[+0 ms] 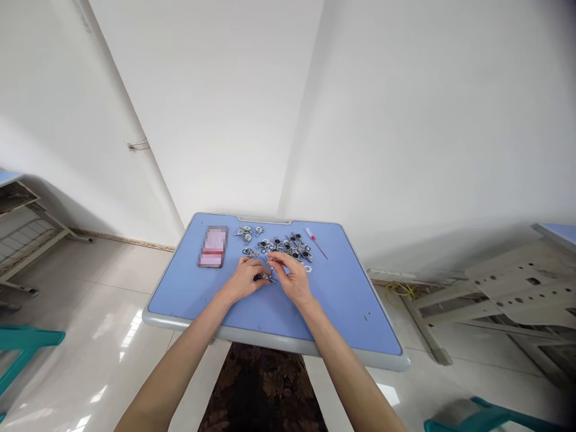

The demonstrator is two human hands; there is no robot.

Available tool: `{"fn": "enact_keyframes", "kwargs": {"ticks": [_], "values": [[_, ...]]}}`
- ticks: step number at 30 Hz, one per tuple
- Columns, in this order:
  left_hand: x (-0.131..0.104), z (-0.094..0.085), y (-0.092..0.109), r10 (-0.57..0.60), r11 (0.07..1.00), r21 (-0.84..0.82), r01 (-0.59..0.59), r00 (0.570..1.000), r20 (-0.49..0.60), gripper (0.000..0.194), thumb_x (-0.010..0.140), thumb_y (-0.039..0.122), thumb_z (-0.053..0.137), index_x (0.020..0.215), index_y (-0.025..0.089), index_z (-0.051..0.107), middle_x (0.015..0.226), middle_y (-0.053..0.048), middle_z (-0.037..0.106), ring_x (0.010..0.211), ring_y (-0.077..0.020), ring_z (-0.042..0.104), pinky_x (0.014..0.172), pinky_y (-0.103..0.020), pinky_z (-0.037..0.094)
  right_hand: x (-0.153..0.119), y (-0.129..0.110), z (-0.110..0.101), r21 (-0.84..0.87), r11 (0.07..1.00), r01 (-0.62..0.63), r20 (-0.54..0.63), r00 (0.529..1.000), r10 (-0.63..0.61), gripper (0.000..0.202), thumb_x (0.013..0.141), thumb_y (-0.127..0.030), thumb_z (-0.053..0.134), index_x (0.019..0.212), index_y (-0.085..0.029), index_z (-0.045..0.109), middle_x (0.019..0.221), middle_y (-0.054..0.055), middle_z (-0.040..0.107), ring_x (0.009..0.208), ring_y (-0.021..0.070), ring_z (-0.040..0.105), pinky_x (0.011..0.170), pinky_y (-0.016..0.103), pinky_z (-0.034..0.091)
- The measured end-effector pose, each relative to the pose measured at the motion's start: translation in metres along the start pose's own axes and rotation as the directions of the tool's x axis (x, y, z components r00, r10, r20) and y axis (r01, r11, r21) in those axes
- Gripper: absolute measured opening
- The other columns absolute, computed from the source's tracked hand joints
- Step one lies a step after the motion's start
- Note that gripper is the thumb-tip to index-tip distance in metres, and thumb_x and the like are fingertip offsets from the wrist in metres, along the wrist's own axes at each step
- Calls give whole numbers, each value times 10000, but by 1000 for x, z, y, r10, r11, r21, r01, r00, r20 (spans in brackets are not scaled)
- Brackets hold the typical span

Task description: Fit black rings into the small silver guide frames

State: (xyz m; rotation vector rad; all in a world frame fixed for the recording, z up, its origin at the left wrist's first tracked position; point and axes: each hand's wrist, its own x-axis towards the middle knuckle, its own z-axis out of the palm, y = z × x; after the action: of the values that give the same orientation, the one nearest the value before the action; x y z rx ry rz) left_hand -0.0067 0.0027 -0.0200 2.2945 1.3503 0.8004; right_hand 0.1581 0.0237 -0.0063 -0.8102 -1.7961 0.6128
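Note:
My left hand [243,279] is closed around a small metal fitting with a dark part [266,277], just above the desk. Close beside it, my right hand [293,283] has thumb and forefinger pinched together over the fitting. Whatever sits between those fingertips is too small to name. Beyond my hands lies a pile of metal fittings with round black parts [292,245]. A smaller group of silver fittings [244,231] rests at the back left of it. Some loose rings and small pieces [249,252] lie near my left fingers.
The blue desk [180,294] stands against a white wall. On its left side lies a phone [213,247] with a blurred screen. A screwdriver with a red and clear handle [316,242] lies right of the pile. Teal stools [31,339] and other desks stand at both sides.

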Motion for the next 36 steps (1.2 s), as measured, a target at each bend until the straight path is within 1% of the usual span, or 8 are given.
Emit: {"fn": "enact_keyframes", "kwargs": {"ticks": [3, 5, 13, 17, 20, 24, 28, 36], "values": [[0, 2, -1, 3, 1000, -5, -3, 1000, -4, 117, 828, 279, 644, 914, 208, 678, 876, -19, 658, 885, -186, 586, 905, -368, 320, -1, 0, -1, -5, 1000, -27, -67, 997, 27, 154, 866, -272, 548, 962, -232, 661, 887, 31, 704, 769, 173, 665, 733, 328, 561], [-1, 2, -2, 14, 1000, -4, -14, 1000, -11, 120, 826, 280, 649, 917, 208, 677, 882, -21, 659, 878, -186, 587, 912, -373, 316, -2, -1, -3, -16, 999, -35, -92, 995, 34, 141, 857, -273, 561, 947, -228, 660, 864, 28, 705, 749, 172, 668, 723, 326, 565], [-2, 1, 0, 27, 1000, 15, -27, 1000, -10, 122, 823, 281, 653, 920, 209, 674, 890, -22, 658, 866, -184, 583, 913, -373, 318, -2, -5, -1, -70, 997, -25, -96, 995, 18, 127, 857, -287, 562, 931, -229, 649, 865, 33, 704, 740, 173, 665, 712, 321, 571], [-2, 1, -1, 30, 999, 30, -30, 1000, -7, 136, 817, 280, 659, 933, 209, 659, 889, -16, 652, 863, -181, 581, 900, -369, 319, -3, -6, -2, -40, 999, -29, -119, 993, 24, 118, 858, -275, 564, 938, -222, 632, 870, 40, 690, 745, 167, 653, 720, 320, 567], [-2, 2, -1, 21, 999, 39, -20, 1000, -8, 146, 818, 283, 651, 942, 207, 648, 893, -18, 650, 863, -183, 582, 900, -369, 323, -5, -7, -3, 29, 999, -32, -143, 989, 36, 122, 859, -282, 565, 945, -216, 621, 863, 46, 676, 749, 167, 649, 719, 323, 564], [-2, 2, 0, 20, 997, 69, -20, 1000, 0, 150, 818, 292, 639, 941, 207, 641, 887, -23, 638, 877, -192, 573, 897, -369, 333, -7, -11, -1, 87, 996, -21, -88, 996, 28, 114, 858, -285, 563, 927, -217, 624, 868, 43, 677, 764, 170, 654, 716, 322, 561], [-2, 3, -1, 19, 994, 107, -20, 1000, 5, 132, 819, 288, 633, 917, 201, 638, 845, -20, 621, 861, -193, 566, 874, -363, 342, -8, -11, 3, 47, 999, 3, -12, 1000, -2, 112, 873, -271, 536, 923, -223, 625, 865, 40, 682, 763, 166, 651, 723, 323, 555], [-1, 2, 0, 22, 995, 94, -22, 1000, 9, 135, 817, 282, 637, 927, 202, 642, 877, -25, 631, 885, -197, 567, 884, -368, 337, -8, -8, 3, -2, 1000, 18, -9, 1000, -18, 135, 888, -266, 515, 948, -224, 629, 895, 44, 687, 791, 170, 653, 736, 325, 550]]}}
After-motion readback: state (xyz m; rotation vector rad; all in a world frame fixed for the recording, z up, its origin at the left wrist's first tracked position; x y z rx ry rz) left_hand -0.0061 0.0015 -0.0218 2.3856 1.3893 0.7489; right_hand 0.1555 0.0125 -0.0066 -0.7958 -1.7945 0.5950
